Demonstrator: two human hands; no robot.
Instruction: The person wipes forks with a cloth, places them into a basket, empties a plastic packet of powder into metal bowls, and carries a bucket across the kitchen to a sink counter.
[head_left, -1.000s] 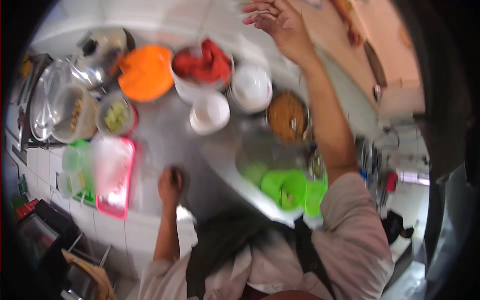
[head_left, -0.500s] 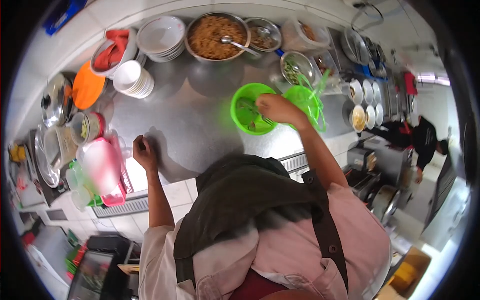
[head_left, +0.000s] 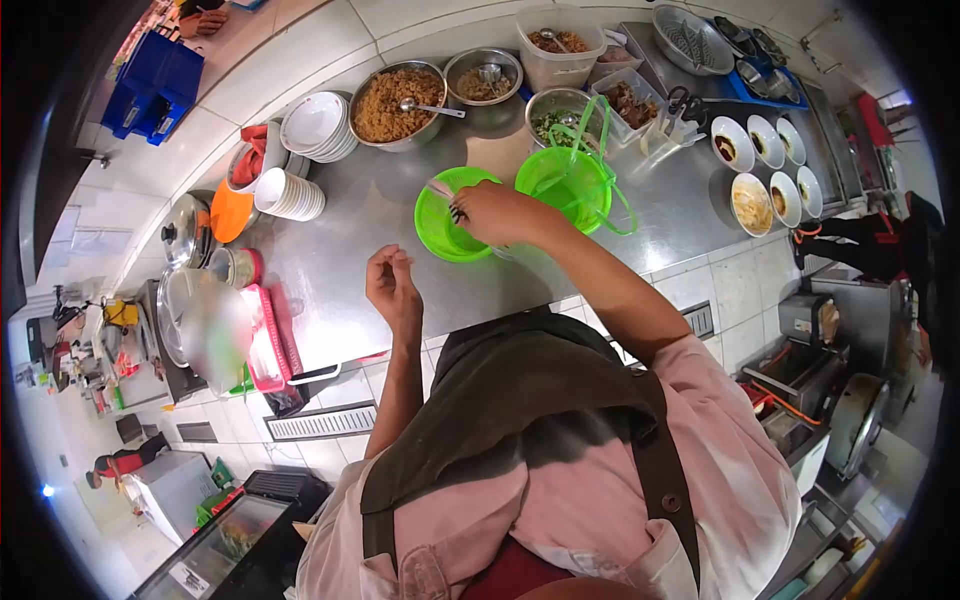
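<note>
My right hand [head_left: 492, 212] is closed over the left green plastic basket [head_left: 432, 228], gripping what looks like metal cutlery [head_left: 438, 187]; a pale end sticks out past the fingers. My fingers hide most of it, so its exact kind is unclear. Just right of this basket stands a second green basket [head_left: 545, 180] with thin looped handles. My left hand [head_left: 393, 285] hovers above the steel table's [head_left: 330, 270] front part, fingers curled in, with nothing visible in them.
Along the back stand a bowl of brown fried rice [head_left: 395, 105], stacked white bowls [head_left: 315, 125], white cups [head_left: 290, 195] and a tub [head_left: 560, 50]. Small filled bowls [head_left: 752, 205] sit at right. A pink basket [head_left: 265, 345] is at left. A person [head_left: 880, 235] stands far right.
The view has shifted and turned. My right hand stays over the left green basket, with a pale end now showing beyond its fingers. My left hand has come closer to that basket.
</note>
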